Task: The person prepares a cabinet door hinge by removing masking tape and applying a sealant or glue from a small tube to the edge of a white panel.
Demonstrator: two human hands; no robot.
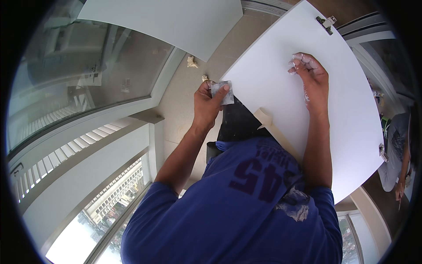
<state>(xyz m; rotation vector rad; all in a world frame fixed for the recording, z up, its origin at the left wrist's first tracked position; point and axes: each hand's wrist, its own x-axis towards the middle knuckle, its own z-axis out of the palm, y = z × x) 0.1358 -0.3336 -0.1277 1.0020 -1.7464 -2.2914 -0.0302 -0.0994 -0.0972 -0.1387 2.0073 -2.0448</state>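
My left hand (206,105) grips a small flat grey square plate (223,93), smudged with white, its thumb laid across the face. It is at the left corner of a large white door panel (263,75). Above the panel's surface is my right hand (311,75), fingers curled in toward the thumb. White paste coats its fingertips and marks the wrist; whether anything sits between the fingers is hidden. A strip of cream masking tape (274,127) hangs loose along the panel's near edge. Metal hinges (326,25) are fixed along its far right side.
Another white panel (176,22) stands at the upper left, beside glass windows (88,66). Crumpled tape scraps (192,62) lie on the tiled floor (176,114). At the far right a person (398,149) works, one hand lowered, holding something thin.
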